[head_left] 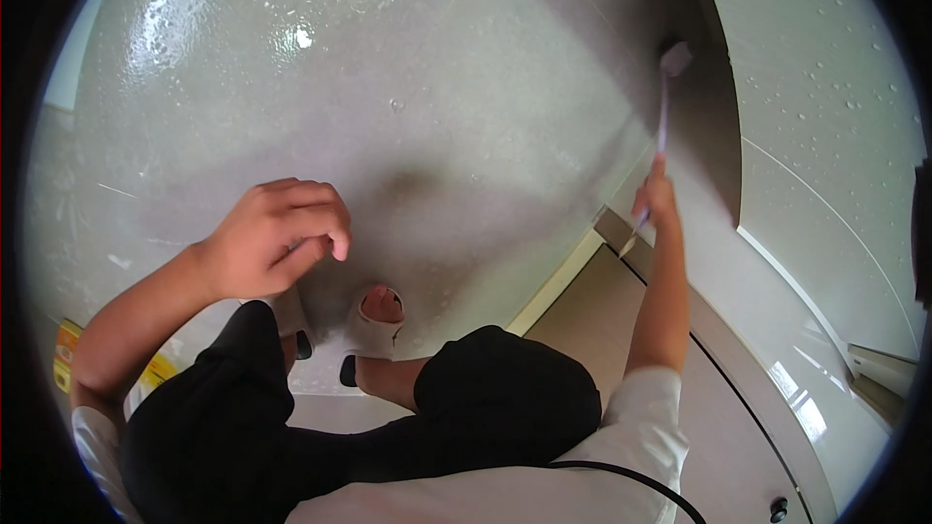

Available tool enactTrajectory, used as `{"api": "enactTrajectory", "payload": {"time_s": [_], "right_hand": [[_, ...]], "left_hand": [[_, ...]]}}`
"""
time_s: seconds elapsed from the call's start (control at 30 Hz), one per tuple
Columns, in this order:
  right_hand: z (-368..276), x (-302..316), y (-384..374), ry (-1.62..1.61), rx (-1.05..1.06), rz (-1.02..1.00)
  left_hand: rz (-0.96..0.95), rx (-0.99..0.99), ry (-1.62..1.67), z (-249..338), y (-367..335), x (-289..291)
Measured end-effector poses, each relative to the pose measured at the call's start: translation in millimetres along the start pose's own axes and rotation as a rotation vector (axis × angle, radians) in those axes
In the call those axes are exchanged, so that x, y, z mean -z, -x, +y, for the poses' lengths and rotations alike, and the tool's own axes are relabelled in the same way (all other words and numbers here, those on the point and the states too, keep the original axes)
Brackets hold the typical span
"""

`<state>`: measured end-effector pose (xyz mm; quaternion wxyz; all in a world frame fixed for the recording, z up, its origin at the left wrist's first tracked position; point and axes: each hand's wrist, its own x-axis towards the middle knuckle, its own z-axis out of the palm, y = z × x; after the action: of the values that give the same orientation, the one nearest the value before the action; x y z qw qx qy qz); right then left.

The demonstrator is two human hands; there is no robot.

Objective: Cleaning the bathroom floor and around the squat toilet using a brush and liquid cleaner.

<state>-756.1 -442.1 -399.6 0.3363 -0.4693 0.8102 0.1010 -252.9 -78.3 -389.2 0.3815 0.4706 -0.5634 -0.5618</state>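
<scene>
Our right hand (658, 202) grips a long-handled lavender tool (664, 116), its blurred head just left of the white panel (811, 116). Farther left of that panel, wet floor (388, 49) leaves open room. Well left of it too, our left hand (282, 235) curls loosely; its palm is hidden, so we cannot tell if it holds anything.

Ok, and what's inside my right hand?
What looks like a purple long-handled brush. Its handle shows on both sides of your right hand; the gripped stretch between is covered, so I can't see it.
</scene>
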Motion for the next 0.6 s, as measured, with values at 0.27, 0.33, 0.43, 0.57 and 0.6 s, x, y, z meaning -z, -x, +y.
{"api": "enactTrajectory", "payload": {"time_s": [0.27,0.33,0.43,0.57,0.6], "right_hand": [[-77,-122,81,-0.220,0.079,-0.330],[-62,-145,128,-0.033,0.165,-0.419],[-44,-143,153,0.066,0.197,-0.372],[31,-50,65,-0.092,0.021,-0.209],[40,-21,46,-0.325,-0.182,-0.174]], "left_hand": [[0.009,-0.010,-0.089,-2,13,-5],[-0.016,-0.029,-0.105,0,14,-7],[0.023,-0.035,-0.097,4,13,-9],[0.079,-0.070,-0.128,7,17,-4],[0.115,-0.062,-0.126,8,19,-3]]}}
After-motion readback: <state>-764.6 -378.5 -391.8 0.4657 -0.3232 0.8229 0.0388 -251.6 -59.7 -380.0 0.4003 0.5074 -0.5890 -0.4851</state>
